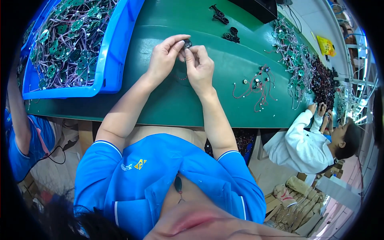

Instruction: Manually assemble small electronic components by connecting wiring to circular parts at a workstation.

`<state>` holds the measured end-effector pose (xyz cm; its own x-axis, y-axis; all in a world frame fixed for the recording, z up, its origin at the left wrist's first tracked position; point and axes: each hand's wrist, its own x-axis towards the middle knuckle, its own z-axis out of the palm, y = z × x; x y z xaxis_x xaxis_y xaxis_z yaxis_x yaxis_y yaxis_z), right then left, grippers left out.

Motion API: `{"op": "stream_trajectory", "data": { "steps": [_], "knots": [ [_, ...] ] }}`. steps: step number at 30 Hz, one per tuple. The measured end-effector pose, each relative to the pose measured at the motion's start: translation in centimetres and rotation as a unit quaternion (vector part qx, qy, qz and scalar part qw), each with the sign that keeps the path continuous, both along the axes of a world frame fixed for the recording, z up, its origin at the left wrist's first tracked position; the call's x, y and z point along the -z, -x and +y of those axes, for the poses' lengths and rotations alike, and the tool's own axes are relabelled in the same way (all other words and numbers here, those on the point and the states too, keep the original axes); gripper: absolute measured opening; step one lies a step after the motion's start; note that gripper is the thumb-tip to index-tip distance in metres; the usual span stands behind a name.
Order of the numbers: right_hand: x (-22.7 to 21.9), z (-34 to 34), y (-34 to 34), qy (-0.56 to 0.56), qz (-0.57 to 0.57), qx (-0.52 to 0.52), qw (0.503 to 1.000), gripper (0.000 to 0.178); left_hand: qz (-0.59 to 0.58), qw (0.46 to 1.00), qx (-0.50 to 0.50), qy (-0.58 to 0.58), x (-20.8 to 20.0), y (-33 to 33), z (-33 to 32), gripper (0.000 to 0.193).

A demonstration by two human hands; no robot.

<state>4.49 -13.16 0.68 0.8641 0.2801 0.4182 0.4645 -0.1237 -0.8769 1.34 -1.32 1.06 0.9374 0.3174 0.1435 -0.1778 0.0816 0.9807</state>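
Note:
Over the green table, my left hand [163,57] and my right hand [199,69] meet with their fingertips together. Between them they pinch a small dark part [187,43], mostly covered by the fingers. A thin reddish wire [182,78] shows just below the hands; where it attaches is hidden. To the right lie several small round components on twisted red-and-black wires [258,85]. Farther off, a black plastic part [219,16] and a few more black pieces [231,35] rest on the table.
A blue bin [100,78] full of green circuit boards with wires stands at left. Wired boards [296,68] and a dark heap of parts [323,80] line the right. A black box edge [260,9] sits at the back. People work on both sides.

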Motion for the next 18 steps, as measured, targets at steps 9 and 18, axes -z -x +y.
{"op": "stream_trajectory", "data": {
  "steps": [9, 18],
  "knots": [
    [0.6, -1.2, -0.4, 0.110, -0.056, 0.019, 0.992, 0.005, -0.001, 0.996, -0.019, -0.083, 0.6, -0.2, -0.7, 0.026],
    [1.0, -1.4, -0.5, 0.017, 0.073, -0.019, 0.997, 0.006, 0.028, 0.999, 0.020, -0.027, 0.1, -0.2, -0.1, 0.027]
  ]
}}
